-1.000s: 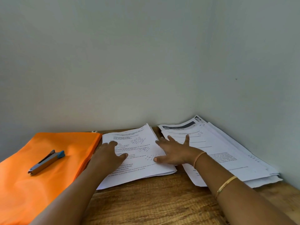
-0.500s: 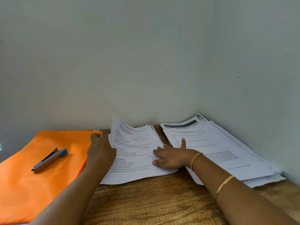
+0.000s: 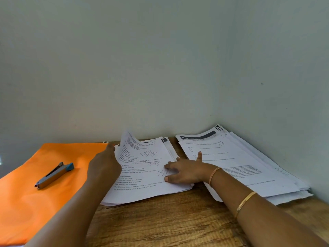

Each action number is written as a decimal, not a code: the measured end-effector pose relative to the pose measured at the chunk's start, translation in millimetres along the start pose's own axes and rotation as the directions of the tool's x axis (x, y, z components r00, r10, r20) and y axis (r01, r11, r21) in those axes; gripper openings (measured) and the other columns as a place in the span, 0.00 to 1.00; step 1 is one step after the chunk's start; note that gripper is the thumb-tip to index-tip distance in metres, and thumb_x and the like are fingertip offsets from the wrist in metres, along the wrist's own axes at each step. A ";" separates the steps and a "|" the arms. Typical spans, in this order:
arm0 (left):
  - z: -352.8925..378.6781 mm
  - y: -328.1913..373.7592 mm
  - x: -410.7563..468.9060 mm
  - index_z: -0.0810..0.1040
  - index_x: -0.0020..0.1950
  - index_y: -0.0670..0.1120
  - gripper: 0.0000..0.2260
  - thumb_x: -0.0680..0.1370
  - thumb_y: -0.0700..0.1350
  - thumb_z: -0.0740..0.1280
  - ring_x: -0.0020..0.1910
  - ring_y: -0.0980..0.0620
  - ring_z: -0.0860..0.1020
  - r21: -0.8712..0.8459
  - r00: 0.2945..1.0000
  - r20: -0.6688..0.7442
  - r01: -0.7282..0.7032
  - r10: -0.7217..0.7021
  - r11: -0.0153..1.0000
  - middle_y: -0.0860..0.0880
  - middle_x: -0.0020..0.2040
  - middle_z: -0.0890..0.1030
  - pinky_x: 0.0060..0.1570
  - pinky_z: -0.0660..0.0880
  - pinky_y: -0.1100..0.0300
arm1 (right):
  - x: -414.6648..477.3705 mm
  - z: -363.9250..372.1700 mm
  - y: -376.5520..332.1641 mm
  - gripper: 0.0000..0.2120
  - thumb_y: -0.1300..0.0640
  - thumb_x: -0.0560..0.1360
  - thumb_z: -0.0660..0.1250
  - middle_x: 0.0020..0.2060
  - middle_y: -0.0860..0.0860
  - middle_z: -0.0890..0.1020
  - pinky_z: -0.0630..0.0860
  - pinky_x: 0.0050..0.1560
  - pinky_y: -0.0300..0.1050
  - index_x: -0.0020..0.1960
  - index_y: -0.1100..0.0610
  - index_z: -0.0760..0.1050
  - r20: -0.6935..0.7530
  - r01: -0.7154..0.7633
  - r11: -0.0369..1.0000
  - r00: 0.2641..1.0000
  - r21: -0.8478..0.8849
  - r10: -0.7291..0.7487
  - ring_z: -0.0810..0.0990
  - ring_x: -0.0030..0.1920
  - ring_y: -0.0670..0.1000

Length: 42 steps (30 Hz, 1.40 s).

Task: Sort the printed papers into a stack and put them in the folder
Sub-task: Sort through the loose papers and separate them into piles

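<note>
Pale wall [image 3: 160, 68] filled most of the view, meeting in a corner at back right. Wooden desk [image 3: 169, 220] was below it, its near edge cut off by the frame.

Orange folder [image 3: 35, 193] lay flat on the left, closed, its left and near parts running out of frame.

Right pile [image 3: 249, 163] of printed papers sat loosely fanned in the corner against the wall, with the near-left corner hidden under the right forearm. Its text was too small to read.

Middle stack [image 3: 142, 175] of printed papers lay between the folder and the right pile, with the left side overlapping the folder edge. The left edge of the top sheet [image 3: 131, 148] was lifted and curled up.

Left hand [image 3: 105, 166] was at that raised edge, back to the camera. Its fingertips were hidden behind the sheet, so the grip could not be told.

Right hand [image 3: 185, 172] was flat with fingers spread, pressing on the middle stack, and the thumb reached onto the right pile.

Stapler [image 3: 54, 175], grey and blue, rested on the folder, well apart from the papers.

Gold bangle [image 3: 246, 200] was on the right forearm and a thin band [image 3: 214, 175] at the wrist.
</note>
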<state>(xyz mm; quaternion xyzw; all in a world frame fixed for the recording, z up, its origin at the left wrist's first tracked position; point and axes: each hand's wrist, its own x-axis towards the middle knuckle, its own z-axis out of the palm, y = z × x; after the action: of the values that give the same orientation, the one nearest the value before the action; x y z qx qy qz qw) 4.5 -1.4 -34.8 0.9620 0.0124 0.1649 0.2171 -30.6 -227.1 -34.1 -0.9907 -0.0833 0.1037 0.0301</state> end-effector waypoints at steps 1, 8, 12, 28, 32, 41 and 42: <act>-2.4 0.2 -0.6 0.64 0.69 0.46 0.20 0.77 0.40 0.61 0.42 0.49 0.74 0.015 1.000 -0.001 0.003 -0.003 1.000 0.47 0.50 0.78 0.34 0.68 0.59 | 0.5 1.0 -0.1 0.29 0.36 0.78 0.54 0.76 0.47 0.58 0.29 0.63 0.75 0.76 0.45 0.57 -0.011 0.007 1.000 1.000 0.016 -0.007 0.47 0.77 0.52; -7.7 -3.2 1.1 0.63 0.63 0.44 0.14 0.77 0.39 0.59 0.37 0.50 0.73 0.113 0.996 0.063 0.053 -0.061 0.992 0.48 0.38 0.74 0.29 0.66 0.59 | -1.9 1.3 -0.3 0.28 0.36 0.78 0.55 0.77 0.49 0.54 0.29 0.63 0.74 0.75 0.43 0.56 -0.037 -0.007 1.000 0.999 0.025 0.008 0.45 0.77 0.52; -11.2 -2.0 -1.8 0.62 0.62 0.43 0.13 0.78 0.41 0.59 0.35 0.51 0.71 0.147 0.992 0.070 0.093 -0.104 0.985 0.48 0.38 0.73 0.29 0.65 0.59 | -0.7 2.6 -0.8 0.27 0.38 0.78 0.55 0.76 0.49 0.58 0.29 0.63 0.74 0.75 0.42 0.57 -0.057 -0.006 0.999 0.998 0.039 0.008 0.47 0.77 0.53; -9.5 -3.2 -2.1 0.66 0.61 0.48 0.12 0.77 0.43 0.61 0.34 0.54 0.71 0.121 0.990 0.058 0.123 -0.130 0.985 0.50 0.38 0.73 0.28 0.65 0.60 | 0.8 -0.6 -16.7 0.14 0.52 0.81 0.59 0.67 0.45 0.74 0.37 0.72 0.64 0.64 0.48 0.76 -0.353 0.121 0.888 0.934 0.443 0.049 0.65 0.71 0.50; -8.4 -3.1 -0.5 0.65 0.65 0.47 0.17 0.77 0.41 0.63 0.34 0.54 0.71 0.019 0.989 0.079 0.126 -0.127 0.992 0.51 0.37 0.71 0.28 0.65 0.60 | 3.5 -1.7 -8.1 0.13 0.54 0.79 0.62 0.66 0.45 0.75 0.51 0.73 0.63 0.62 0.47 0.77 -0.379 0.156 0.810 0.921 0.566 0.087 0.69 0.69 0.49; -4.7 -3.3 -0.9 0.61 0.70 0.45 0.21 0.78 0.41 0.61 0.39 0.50 0.73 -0.048 0.983 0.104 0.157 -0.152 0.986 0.48 0.46 0.75 0.34 0.71 0.57 | 3.6 -3.1 -8.8 0.16 0.60 0.80 0.60 0.68 0.48 0.73 0.53 0.74 0.57 0.64 0.49 0.75 -0.419 0.154 0.843 0.903 0.515 0.091 0.69 0.69 0.52; -3.8 -3.8 -0.1 0.61 0.71 0.45 0.21 0.78 0.41 0.60 0.41 0.48 0.73 -0.081 0.983 0.102 0.163 -0.155 0.983 0.45 0.51 0.77 0.37 0.72 0.56 | 3.2 -4.6 -6.2 0.16 0.61 0.79 0.60 0.68 0.49 0.73 0.60 0.72 0.51 0.64 0.50 0.75 -0.442 0.169 0.812 0.889 0.559 0.119 0.71 0.67 0.51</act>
<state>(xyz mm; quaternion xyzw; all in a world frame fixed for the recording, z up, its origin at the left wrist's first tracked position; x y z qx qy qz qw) 3.4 3.6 -33.2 0.9541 0.0715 0.1014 0.2725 -27.6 -220.6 -29.7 -0.9277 -0.0516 -0.1120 0.3525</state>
